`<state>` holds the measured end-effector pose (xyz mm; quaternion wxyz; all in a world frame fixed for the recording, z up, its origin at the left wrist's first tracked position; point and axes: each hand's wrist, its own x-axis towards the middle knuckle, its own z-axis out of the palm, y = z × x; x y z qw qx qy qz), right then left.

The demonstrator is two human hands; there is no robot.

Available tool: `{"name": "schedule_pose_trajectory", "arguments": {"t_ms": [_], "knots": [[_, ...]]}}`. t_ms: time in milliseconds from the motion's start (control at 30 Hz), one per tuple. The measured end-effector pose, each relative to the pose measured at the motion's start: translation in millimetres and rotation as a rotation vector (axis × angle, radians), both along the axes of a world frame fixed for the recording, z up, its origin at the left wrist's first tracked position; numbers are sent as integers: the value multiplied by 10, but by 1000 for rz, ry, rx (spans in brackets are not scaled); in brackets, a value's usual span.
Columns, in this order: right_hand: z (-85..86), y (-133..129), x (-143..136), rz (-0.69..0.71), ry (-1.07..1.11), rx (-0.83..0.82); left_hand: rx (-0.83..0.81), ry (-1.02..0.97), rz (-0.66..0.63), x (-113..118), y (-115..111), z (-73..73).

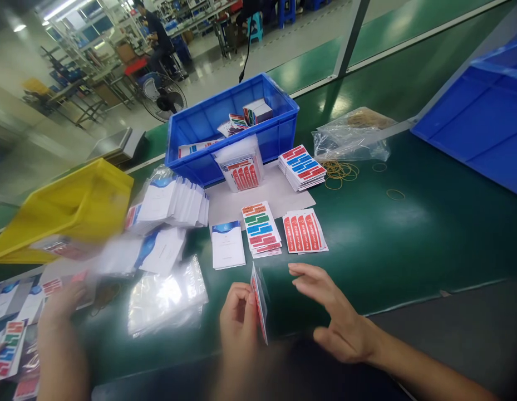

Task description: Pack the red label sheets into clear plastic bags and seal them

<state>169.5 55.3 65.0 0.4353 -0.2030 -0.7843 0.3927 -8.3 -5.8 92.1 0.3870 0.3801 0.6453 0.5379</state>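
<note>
While the left hand (238,318) pinched a thin packet (260,303) on edge between thumb and fingers at the lower centre of the frame, the right hand (340,318) hung just to the right of it, its thumb and fingers spread apart. The packet had red print and a clear plastic sleeve along its right side. Just above the hands, in the middle of the frame, a white booklet stack (228,250), a multicoloured label stack (260,225) and a red label stack (305,231) lay side by side on the green table (367,239). A pile of clear bags (168,295) lay left of the left hand. At upper centre stood a blue bin (235,161), with a filled clear bag (244,174) leaning against its front. A co-worker's blurred hand (66,301) was at lower left; its grip could not be told.
</note>
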Motion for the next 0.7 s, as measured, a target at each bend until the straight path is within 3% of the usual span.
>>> {"name": "schedule_pose_trajectory", "arguments": {"t_ms": [67, 133, 300, 467, 567, 700], "knots": [[77, -7, -63, 29, -103, 245, 17, -45, -14, 36, -2, 49], [131, -2, -133, 43, -211, 328, 33, -46, -19, 47, -14, 63], [159, 14, -220, 5, -186, 241, 30, -17, 0, -72, -61, -19], [92, -19, -307, 11, -238, 222, 111, -184, -19, -195, -65, -146], [35, -19, -393, 43, -222, 95, 164, -109, -81, -246, -38, -182], [24, 75, -426, 4, -109, -232, 246, 226, 46, -403, 6, -185]]}}
